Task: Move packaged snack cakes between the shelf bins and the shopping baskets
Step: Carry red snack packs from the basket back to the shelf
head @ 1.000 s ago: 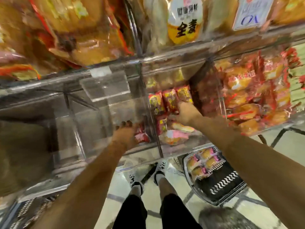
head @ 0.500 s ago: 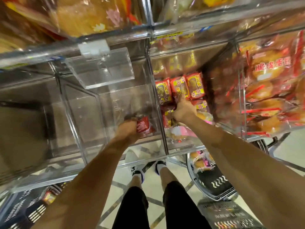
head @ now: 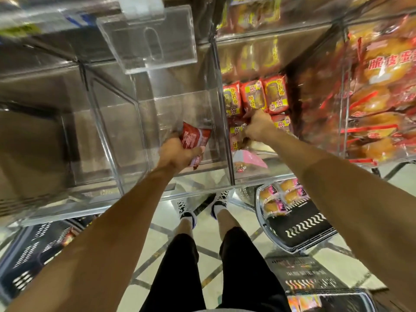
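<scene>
My left hand grips a red snack cake packet inside a clear acrylic shelf bin that holds nothing else. My right hand reaches into the neighbouring bin and grips a red-and-yellow snack cake packet low in the stack. Three like packets stand in a row just above that hand. A pink packet lies at that bin's front. A black shopping basket on the floor at the right holds several pink-labelled cakes.
A dark basket sits on the floor at the lower left, under the shelf. Large bagged cakes fill the bin at the far right. A raised clear lid hangs above the left bin. My feet stand between the baskets.
My left hand has drawn the red packet back toward the bin's front. My right hand has dropped from the upright row to the packets below it and closed on one.
</scene>
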